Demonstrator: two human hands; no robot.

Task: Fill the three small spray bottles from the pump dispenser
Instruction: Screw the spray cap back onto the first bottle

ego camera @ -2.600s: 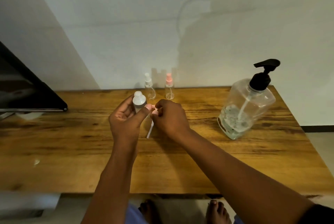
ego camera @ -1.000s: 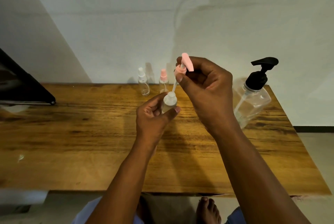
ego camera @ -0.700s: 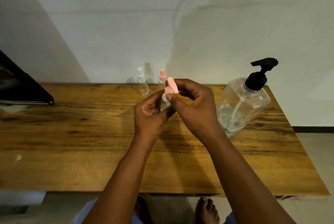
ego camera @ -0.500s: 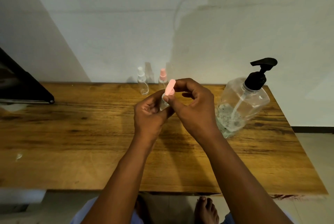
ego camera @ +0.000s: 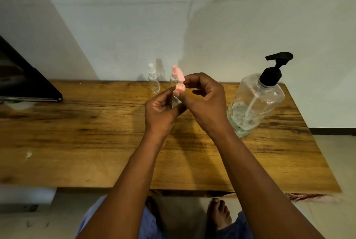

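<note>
My left hand grips a small clear spray bottle upright over the middle of the wooden table. My right hand pinches the pink spray head that sits on this bottle's neck. Two more small bottles stand at the back by the wall: one with a white head and one with a pink head, partly hidden behind the held one. The big clear pump dispenser with a black pump stands to the right, holding a little liquid at its bottom.
A black flat object juts over the table's far left end. The white wall runs directly behind the table. My bare feet show below the front edge. A small pale speck lies on the left of the tabletop.
My right hand lowered the pink spray head, with its tube, from above into the bottle in my left hand. The head now sits on the neck.
</note>
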